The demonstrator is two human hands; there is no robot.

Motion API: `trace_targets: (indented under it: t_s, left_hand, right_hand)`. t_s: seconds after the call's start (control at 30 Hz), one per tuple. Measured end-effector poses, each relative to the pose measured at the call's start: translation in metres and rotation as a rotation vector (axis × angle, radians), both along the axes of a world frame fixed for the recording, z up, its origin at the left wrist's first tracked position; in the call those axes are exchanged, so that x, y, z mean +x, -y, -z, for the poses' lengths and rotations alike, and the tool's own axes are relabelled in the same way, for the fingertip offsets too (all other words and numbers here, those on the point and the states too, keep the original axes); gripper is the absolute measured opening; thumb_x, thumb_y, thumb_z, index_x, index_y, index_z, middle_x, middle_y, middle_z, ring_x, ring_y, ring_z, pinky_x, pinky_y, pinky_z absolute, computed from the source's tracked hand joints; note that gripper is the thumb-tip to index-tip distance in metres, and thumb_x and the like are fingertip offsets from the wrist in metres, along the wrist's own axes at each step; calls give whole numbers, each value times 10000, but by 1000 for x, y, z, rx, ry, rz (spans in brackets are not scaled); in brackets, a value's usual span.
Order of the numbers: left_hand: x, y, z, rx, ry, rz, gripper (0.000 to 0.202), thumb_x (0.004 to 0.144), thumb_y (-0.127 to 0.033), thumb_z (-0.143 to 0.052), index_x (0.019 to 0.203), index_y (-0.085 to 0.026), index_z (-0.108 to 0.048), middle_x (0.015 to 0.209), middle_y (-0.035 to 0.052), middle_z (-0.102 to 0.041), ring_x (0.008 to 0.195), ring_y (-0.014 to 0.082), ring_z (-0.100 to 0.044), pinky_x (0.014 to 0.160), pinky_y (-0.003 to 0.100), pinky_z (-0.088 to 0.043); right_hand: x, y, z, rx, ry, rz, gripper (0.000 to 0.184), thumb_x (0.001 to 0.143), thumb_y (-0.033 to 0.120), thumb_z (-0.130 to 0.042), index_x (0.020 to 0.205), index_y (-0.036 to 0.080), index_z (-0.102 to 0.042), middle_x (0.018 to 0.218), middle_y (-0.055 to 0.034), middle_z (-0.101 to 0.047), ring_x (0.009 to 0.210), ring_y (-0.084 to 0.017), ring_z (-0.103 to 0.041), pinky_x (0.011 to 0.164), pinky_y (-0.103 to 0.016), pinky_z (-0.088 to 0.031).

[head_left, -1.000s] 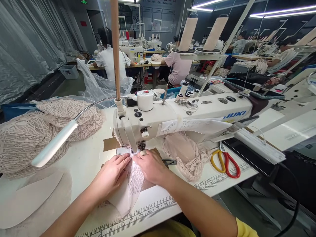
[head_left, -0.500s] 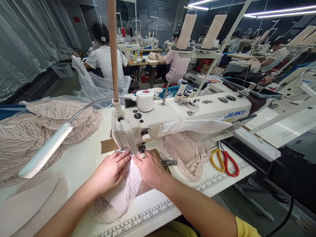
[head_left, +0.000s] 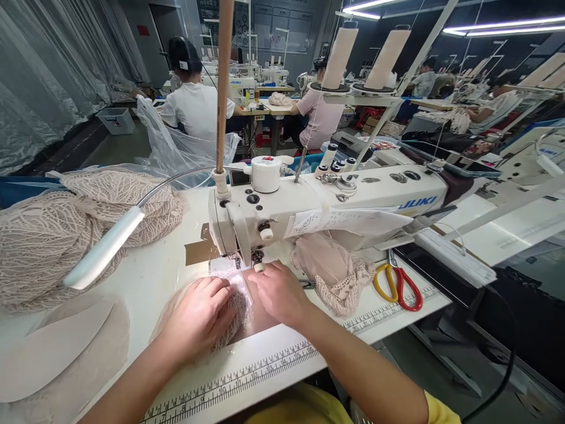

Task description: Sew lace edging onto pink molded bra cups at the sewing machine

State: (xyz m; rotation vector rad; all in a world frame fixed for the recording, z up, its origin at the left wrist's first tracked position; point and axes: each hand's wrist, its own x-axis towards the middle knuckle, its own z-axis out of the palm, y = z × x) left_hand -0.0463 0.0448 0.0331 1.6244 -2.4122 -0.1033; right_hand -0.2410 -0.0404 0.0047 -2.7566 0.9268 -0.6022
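Observation:
Pale pink lace fabric [head_left: 242, 292] lies at the front of a white sewing machine [head_left: 282, 218], its far edge near the presser foot [head_left: 237, 262]. My left hand [head_left: 203, 312] is on the lace to the left, its fingers bent together over the cloth; the thumb's grip is partly hidden. To the right, my right hand [head_left: 280, 294] rests on the cloth with fingers stretched toward the needle area. Some of its fingertips are hidden behind the machine's white knob [head_left: 259, 267]. Sheer pinkish-brown cloth [head_left: 260, 312] shows between the hands.
Scissors [head_left: 399, 285] with yellow and red handles and a bunched lace piece [head_left: 333, 271] lie to the right. A lamp [head_left: 106, 247] and a lace pile [head_left: 39, 247] are at left. A printed ruler [head_left: 241, 383] follows the front edge. Other people sit farther back.
My left hand has drawn back from the presser foot toward me, exposing that area. The lace and a white layer under it have shifted. My right hand stays near the needle; the view has shifted slightly.

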Motion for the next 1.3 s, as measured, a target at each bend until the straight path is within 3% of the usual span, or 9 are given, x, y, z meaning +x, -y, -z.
trace_targets:
  t_s: [0.1,0.27,0.43,0.67,0.9,1.07,1.3]
  left_hand:
    - [-6,-2,4,-8,49,-32,246,912,-215,-403,728,-198,-565,732,46,-591,673,198,-532,618,340,-445]
    - [-4,-4,12,-11,-7,-42,245,921,-200,-375,744,-189,-543,738,49,-576,684,194,-516,637,339,-423]
    - [-2,-5,15,39,-75,1,209,928,-244,-420,800,-185,-575,799,60,-590,730,206,-524,654,345,-416]
    - [3,-6,19,72,-209,9,207,922,-177,-387,824,-172,-569,816,70,-591,742,198,-530,676,345,-418]
    - [6,-6,17,114,-273,9,212,937,-193,-373,845,-157,-560,805,67,-584,752,203,-522,679,350,-407]
    - [7,-5,16,78,-215,56,182,933,-200,-419,872,-152,-583,838,69,-595,768,201,-513,695,347,-404]
    - [4,-4,21,-77,-49,238,301,881,-101,-440,1114,-196,-606,824,54,-607,750,197,-483,779,403,-380]
  right_hand:
    - [-6,-3,-13,70,-50,-35,180,826,84,-517,793,181,-666,740,-33,-596,733,-178,-495,691,-298,-365]
    - [-22,-15,-29,164,-122,-85,190,851,91,-483,779,178,-637,726,-21,-584,675,-154,-498,623,-279,-355]
    - [-29,-26,-19,169,-45,-131,220,838,73,-465,921,176,-641,789,-39,-608,750,-169,-528,696,-286,-393]
    - [-29,-31,-4,114,32,-117,205,856,89,-443,908,167,-625,811,-51,-616,751,-173,-531,732,-299,-396]
    - [-23,-35,-5,101,-38,-116,289,798,44,-462,1017,174,-598,846,-41,-591,752,-170,-487,679,-280,-346]
    - [-16,-42,-7,92,-199,-162,311,671,10,-475,914,174,-580,802,-33,-500,708,-170,-379,676,-285,-306]
    - [-20,-44,1,103,-175,-168,338,676,24,-465,968,157,-572,851,-40,-502,734,-169,-360,698,-293,-289]
